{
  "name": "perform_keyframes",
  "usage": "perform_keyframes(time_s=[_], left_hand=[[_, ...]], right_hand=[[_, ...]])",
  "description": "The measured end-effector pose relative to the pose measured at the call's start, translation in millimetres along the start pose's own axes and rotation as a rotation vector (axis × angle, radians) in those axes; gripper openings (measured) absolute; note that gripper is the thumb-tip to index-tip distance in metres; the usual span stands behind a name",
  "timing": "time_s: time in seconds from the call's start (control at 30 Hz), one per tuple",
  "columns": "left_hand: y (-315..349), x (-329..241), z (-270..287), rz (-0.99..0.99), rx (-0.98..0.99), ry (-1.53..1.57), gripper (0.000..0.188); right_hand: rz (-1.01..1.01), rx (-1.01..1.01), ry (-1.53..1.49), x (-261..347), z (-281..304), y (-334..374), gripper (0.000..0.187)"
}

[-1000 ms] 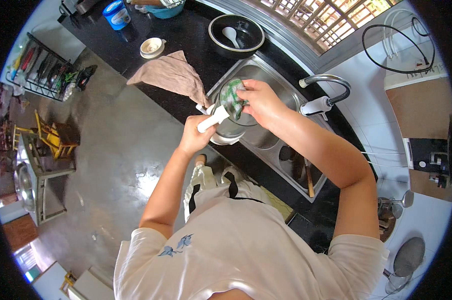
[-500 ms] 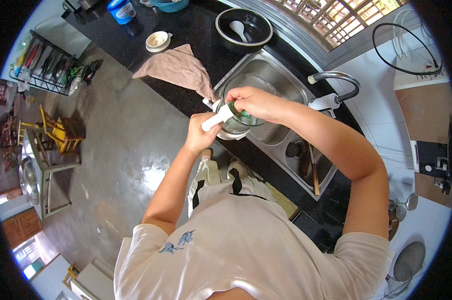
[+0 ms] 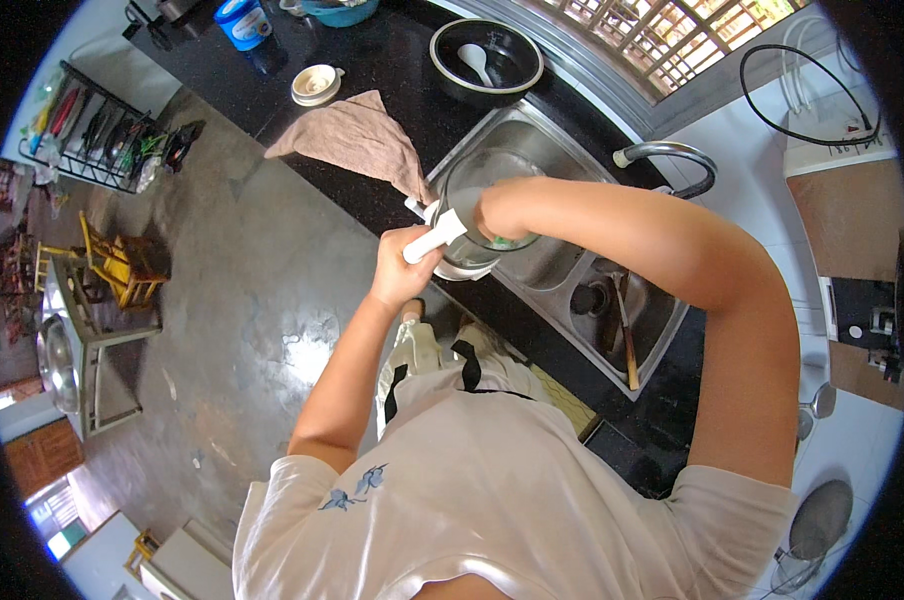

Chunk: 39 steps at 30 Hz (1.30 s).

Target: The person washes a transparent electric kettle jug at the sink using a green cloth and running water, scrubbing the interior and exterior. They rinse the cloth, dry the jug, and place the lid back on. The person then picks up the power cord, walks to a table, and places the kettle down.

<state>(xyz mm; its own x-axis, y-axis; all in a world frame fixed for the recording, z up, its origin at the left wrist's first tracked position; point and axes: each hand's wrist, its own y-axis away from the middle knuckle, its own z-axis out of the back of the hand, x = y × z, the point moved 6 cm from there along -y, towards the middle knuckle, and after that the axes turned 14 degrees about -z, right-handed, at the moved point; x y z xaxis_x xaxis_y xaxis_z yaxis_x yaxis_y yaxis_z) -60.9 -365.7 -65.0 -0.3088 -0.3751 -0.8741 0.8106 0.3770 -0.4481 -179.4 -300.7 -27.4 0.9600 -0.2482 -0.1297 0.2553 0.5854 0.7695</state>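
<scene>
My left hand [image 3: 400, 265] is closed around the white handle [image 3: 434, 240] of a clear glass jug [image 3: 464, 255] with a white base, tilted over the near edge of the sink. Inside the jug's wide mouth is my right hand [image 3: 509, 207], its fingers mostly hidden. A bit of a green scouring pad [image 3: 505, 242] shows below that hand, against the glass. The right forearm reaches across the steel double sink [image 3: 562, 140].
A brown cloth [image 3: 357, 140] and a cream lid [image 3: 316, 85] lie on the black counter left of the sink. Behind stands a black bowl [image 3: 517, 75] with a white spoon [image 3: 475, 62]. A curved faucet [image 3: 697, 160] overhangs the sink; a wooden-handled tool [image 3: 628, 340] rests in the right basin.
My right hand has pushed deeper into the jug, and its forearm and elbow have swung up and to the right. Less of the green pad shows. The left hand keeps its hold.
</scene>
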Motion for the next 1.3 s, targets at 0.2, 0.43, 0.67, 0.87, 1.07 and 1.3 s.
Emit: perform_keyframes(time_s=[0.2,0.43,0.67,0.87,1.07,1.3], left_hand=[[1.6,3.8,-1.9,-0.021,-0.005,0.001,0.009],[3.0,-3.0,2.3,-0.058,-0.029,-0.021,0.008],[3.3,5.4,-2.8,-0.057,0.04,-0.043,0.009],[5.1,2.7,3.2,-0.044,-0.058,0.003,0.012],[6.2,7.3,1.6,-0.086,0.001,-0.012,0.009],[8.0,5.7,4.0,-0.089,-0.012,0.019,0.014]], right_hand=[[0.095,0.008,0.271,-3.8,-79.0,-93.9,0.022],[0.349,0.103,0.319,27.6,-68.1,-106.7,0.026],[0.2,0.382,-1.231,-0.7,-79.6,-123.3,0.01],[-0.046,0.422,-1.348,1.4,-35.6,-56.6,0.007],[-0.05,0.736,-1.413,15.0,-74.1,-90.4,0.011],[-0.117,0.672,-1.32,19.5,-80.4,-104.3,0.024]])
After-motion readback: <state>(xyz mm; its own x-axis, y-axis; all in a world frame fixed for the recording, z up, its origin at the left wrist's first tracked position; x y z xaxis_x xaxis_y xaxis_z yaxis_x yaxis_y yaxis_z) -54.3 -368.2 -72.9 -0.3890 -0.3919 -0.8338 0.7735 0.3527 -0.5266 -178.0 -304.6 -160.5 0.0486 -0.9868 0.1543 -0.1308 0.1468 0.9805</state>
